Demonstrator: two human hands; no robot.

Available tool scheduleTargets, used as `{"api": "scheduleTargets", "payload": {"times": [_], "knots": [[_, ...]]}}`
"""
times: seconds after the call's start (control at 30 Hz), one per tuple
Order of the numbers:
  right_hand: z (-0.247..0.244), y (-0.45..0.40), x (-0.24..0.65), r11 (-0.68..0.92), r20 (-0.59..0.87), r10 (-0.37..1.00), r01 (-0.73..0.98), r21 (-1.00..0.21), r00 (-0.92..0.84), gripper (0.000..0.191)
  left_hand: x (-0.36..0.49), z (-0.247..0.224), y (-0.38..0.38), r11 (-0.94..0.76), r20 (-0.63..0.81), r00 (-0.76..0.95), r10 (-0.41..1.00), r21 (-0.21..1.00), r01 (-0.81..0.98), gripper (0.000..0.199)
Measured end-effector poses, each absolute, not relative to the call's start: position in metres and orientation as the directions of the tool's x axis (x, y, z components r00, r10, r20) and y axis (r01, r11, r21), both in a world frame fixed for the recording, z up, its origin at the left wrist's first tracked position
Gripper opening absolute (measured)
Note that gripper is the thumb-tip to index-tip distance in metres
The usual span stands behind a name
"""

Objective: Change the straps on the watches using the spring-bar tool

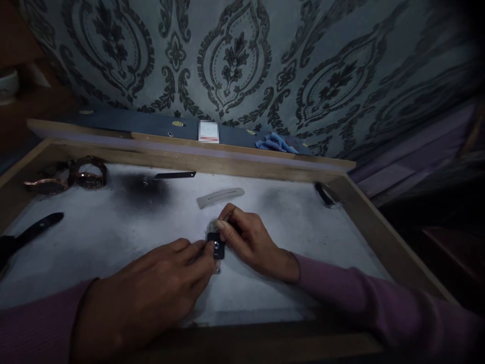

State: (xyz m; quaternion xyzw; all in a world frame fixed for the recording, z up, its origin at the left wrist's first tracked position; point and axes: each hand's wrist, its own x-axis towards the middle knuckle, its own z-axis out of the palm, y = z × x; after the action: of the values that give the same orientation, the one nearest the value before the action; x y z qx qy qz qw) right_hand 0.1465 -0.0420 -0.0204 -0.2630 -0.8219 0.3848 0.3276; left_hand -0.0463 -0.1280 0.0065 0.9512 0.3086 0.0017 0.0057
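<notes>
A small dark watch body [216, 246] lies on the white tray surface [265, 298] between my hands. Its near end shows a small pale piece. The closed fingers of my left hand [166, 278] grip its left side. From the right, my right hand [250, 240] pinches at its far end, where a pale grey piece [213, 227] shows; a thin dark item sticks out by the index finger, too small to name. Just beyond my hands lies a light grey watch strap [221, 196] with a row of holes.
Two brown-toned watches [89, 179] sit at the back left, near a black blade [176, 175]. A black strap [40, 226] lies left, a dark watch [329, 195] right. Wooden rims [401, 258] enclose the surface; a blue cloth [278, 143] lies behind.
</notes>
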Motion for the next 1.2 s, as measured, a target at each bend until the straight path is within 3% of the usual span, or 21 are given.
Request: {"api": "scheduleTargets", "payload": {"times": [0.4, 1.2], "knots": [[-0.0230, -0.0417, 0.1470, 0.584, 0.341, 0.681, 0.199, -0.787, -0.648, 0.016, -0.0460, 0.0040, -0.1287, -0.786, 0.022, 0.787, 0.617, 0.063, 0.615, 0.039], [-0.0250, -0.0426, 0.1459, 0.647, 0.375, 0.635, 0.200, -0.735, -0.676, 0.018, -0.0449, 0.0049, -0.1267, -0.808, 0.011, 0.808, 0.589, 0.006, 0.589, 0.031]]}}
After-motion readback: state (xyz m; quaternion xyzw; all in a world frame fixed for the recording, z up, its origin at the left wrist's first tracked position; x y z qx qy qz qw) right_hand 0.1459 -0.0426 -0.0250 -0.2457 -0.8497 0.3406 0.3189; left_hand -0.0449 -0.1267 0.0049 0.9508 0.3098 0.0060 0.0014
